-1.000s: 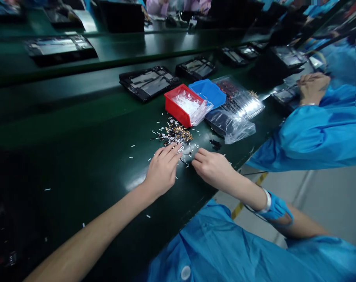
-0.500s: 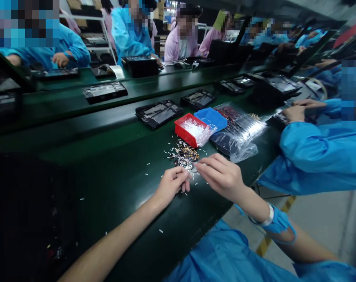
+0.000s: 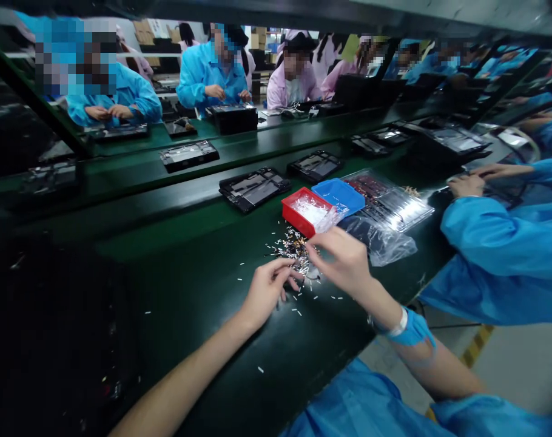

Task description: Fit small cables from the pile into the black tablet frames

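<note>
A heap of tiny gold, black and white parts (image 3: pixel 290 247) lies on the dark green bench (image 3: pixel 185 285), with white slivers scattered around it. My left hand (image 3: pixel 267 290) rests beside the heap, its fingers curled in a pinch at the heap's near edge. My right hand (image 3: pixel 344 260) hovers at the heap's right side, fingers bent in a pinch; what either hand holds is too small to make out. Just beyond the heap stands a red bin (image 3: pixel 307 210) lined with a clear bag of white bits, and a blue bin (image 3: pixel 338 195) stands behind it.
Clear plastic bags over trays of parts (image 3: pixel 385 209) lie right of the bins. Black device frames (image 3: pixel 254 188) sit on the belt beyond. A co-worker's blue sleeve (image 3: pixel 498 243) fills the right side. Other people work across the line at the back.
The view has tilted up, bringing in the people opposite. My left hand has curled from flat into a pinch; my right hand has lifted and moved closer to the heap.
</note>
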The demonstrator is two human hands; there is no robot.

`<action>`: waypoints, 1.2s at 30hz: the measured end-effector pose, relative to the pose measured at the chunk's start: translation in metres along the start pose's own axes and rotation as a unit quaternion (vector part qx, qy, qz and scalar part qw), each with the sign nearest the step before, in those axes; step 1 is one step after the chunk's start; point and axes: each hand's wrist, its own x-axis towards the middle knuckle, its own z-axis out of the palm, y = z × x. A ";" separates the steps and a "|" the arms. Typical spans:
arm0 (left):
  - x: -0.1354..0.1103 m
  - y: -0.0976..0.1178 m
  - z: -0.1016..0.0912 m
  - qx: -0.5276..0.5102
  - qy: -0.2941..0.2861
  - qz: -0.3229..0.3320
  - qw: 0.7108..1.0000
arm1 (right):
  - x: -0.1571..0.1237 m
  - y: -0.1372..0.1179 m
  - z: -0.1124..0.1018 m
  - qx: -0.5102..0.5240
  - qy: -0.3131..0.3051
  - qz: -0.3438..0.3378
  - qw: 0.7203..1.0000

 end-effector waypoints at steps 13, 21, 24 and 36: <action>0.006 0.003 -0.010 -0.039 0.034 0.008 0.999 | -0.009 -0.029 0.022 0.066 -0.056 -0.099 0.991; 0.006 0.002 -0.010 0.002 0.008 -0.010 1.000 | 0.004 -0.003 0.027 0.012 -0.034 -0.062 0.997; 0.009 0.002 -0.014 -0.042 0.007 -0.011 0.999 | 0.017 0.025 0.024 -0.097 0.036 -0.014 0.995; 0.029 -0.006 -0.041 0.130 0.087 0.000 0.988 | -0.010 0.004 0.046 0.144 -0.017 -0.054 0.988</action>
